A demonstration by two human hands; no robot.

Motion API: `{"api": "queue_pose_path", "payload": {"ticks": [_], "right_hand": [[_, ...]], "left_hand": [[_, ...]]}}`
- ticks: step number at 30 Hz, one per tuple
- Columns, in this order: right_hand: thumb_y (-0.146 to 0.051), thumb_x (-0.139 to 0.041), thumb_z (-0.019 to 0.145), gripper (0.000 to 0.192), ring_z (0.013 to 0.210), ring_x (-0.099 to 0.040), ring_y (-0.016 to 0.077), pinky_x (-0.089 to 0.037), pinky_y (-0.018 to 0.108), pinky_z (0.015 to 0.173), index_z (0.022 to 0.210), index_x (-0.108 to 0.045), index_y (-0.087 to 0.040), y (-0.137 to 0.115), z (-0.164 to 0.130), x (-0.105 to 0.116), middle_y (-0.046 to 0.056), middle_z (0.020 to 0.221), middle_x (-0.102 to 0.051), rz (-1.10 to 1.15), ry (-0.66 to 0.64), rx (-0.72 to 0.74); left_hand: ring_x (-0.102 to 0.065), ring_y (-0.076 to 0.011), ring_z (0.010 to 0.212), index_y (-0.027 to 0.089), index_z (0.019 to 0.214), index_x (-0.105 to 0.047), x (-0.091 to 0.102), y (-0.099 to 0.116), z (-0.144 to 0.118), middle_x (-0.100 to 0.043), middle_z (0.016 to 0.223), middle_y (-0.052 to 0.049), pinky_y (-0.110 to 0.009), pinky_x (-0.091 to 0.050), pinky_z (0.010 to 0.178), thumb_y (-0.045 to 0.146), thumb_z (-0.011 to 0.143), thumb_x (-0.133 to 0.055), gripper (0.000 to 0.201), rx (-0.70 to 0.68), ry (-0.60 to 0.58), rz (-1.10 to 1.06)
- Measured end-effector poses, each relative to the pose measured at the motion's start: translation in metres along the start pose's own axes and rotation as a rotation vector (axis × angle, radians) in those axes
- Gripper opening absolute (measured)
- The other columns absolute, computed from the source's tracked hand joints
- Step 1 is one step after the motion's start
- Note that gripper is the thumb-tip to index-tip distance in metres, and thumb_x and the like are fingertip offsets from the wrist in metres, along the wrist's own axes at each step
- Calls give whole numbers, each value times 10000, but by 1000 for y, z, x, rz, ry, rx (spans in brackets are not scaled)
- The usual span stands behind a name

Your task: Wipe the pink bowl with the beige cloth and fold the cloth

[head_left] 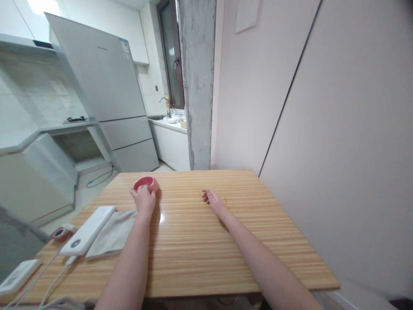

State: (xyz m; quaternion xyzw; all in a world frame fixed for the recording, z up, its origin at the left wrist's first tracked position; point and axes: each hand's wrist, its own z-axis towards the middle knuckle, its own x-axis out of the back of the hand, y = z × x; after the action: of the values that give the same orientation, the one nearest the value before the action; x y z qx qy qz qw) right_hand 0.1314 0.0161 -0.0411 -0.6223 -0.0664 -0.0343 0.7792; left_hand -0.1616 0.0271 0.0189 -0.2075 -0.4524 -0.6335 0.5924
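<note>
A small pinkish-red bowl (155,184) is near the far left edge of the wooden table (193,241). My left hand (143,199) grips its near rim, with fingers over the edge and partly hiding the bowl. To the right, my right hand (213,201) rests on its side on the tabletop, palm facing left. Its fingers are loosely bent and a little apart, and it holds nothing. A grey folded cloth (112,232) lies beside my left forearm, partly covered by it.
Left of the cloth lies a long white device (88,230) with a cable plugged in. A small orange-pink gadget (61,233) and a white power strip (20,275) sit at the left edge. A grey refrigerator (103,82) and a concrete pillar (198,86) stand beyond the table.
</note>
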Motion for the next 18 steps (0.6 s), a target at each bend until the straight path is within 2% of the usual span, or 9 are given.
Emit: {"api": "queue_pose_path", "payload": {"ticks": [2, 5, 8, 10, 13, 18], "right_hand": [[-614, -340, 867, 524, 800, -603, 171, -509, 298, 670, 1057, -611, -208, 1, 2, 1, 72, 959, -649, 17, 105, 17], [-592, -364, 864, 516, 994, -592, 198, -516, 337, 799, 1139, -582, -214, 0, 2, 6, 104, 1161, -613, -8, 248, 58], [-543, -377, 879, 499, 1135, -554, 209, -454, 384, 965, 1190, -558, -197, -6, 1, 11, 117, 1259, -581, -6, 310, 98], [-506, -393, 886, 466, 1157, -552, 210, -418, 391, 1017, 1174, -576, -187, -13, 0, 13, 113, 1249, -600, 1, 315, 128], [-463, -450, 870, 429, 1095, -600, 224, -445, 388, 994, 1116, -627, -159, -22, -3, 15, 118, 1161, -658, -21, 287, 152], [-395, -496, 848, 396, 1045, -638, 238, -484, 379, 949, 1098, -665, -139, -29, -5, 16, 124, 1109, -691, -120, 242, 134]], "left_hand": [[-490, -317, 1096, 147, 865, -579, -2, 22, -5, -612, 1012, -146, -571, -207, 1078, 242, 764, -487, 167, -177, 8, -118], [-529, -260, 1016, 192, 803, -532, -6, 68, -24, -619, 942, -89, -534, -234, 1096, 238, 794, -506, 54, -441, -65, -349], [-559, -217, 962, 199, 795, -508, -13, 111, -50, -600, 856, -45, -518, -216, 1122, 206, 798, -535, 29, -588, -163, -485], [-565, -206, 956, 200, 789, -500, -16, 128, -65, -589, 845, -33, -520, -195, 1136, 195, 797, -552, 53, -662, -228, -518], [-568, -204, 968, 203, 788, -498, -19, 136, -77, -585, 858, -26, -526, -175, 1149, 190, 788, -576, 79, -710, -288, -534], [-575, -200, 970, 206, 788, -502, -21, 128, -76, -591, 867, -24, -527, -150, 1162, 169, 779, -582, 88, -725, -331, -512]]}}
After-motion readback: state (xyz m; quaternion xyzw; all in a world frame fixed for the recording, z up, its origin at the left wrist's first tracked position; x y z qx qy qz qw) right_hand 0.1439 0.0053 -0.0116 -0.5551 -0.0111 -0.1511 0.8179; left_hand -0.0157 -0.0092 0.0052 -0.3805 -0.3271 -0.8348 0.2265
